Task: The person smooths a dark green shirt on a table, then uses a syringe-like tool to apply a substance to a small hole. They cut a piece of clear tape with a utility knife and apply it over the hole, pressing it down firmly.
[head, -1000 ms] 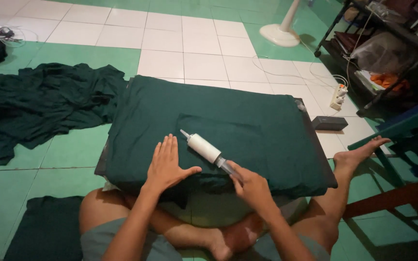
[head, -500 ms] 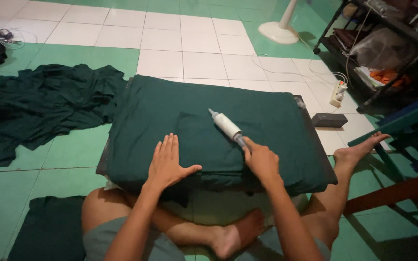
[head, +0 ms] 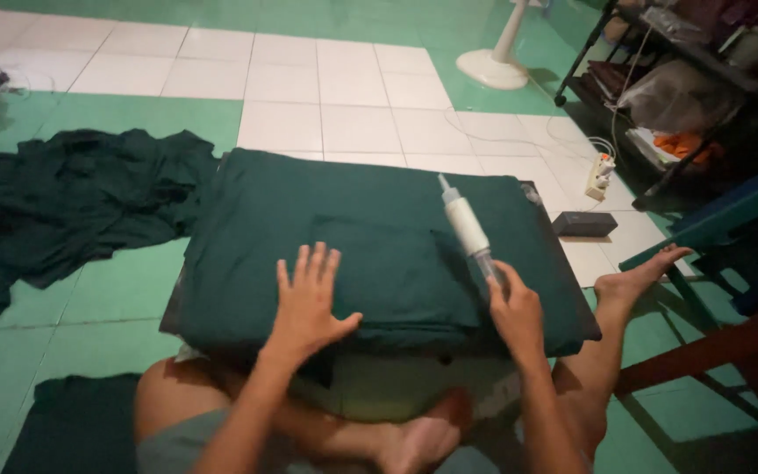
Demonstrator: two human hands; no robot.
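Left hand point(head: 307, 303) lies flat, fingers spread, on the dark green cloth point(head: 370, 237) over the low table. Right hand point(head: 514, 309) grips a white handheld steamer point(head: 468, 226) pressed onto it.

Floor point(head: 353, 105) tiled in green and white squares, white patch running across middle toward far side. Dim, greenish light. White pedestal fan base point(head: 493, 66) at far right, cord trailing over tiles to white power strip point(head: 600, 175). Small dark box point(head: 584, 224) just beside strip. Dark metal shelf rack point(head: 660, 96) along right wall, crowded with plastic bags and clutter. Blue chair point(head: 730, 215) and red-brown wooden furniture leg point(head: 704, 351) at right edge.
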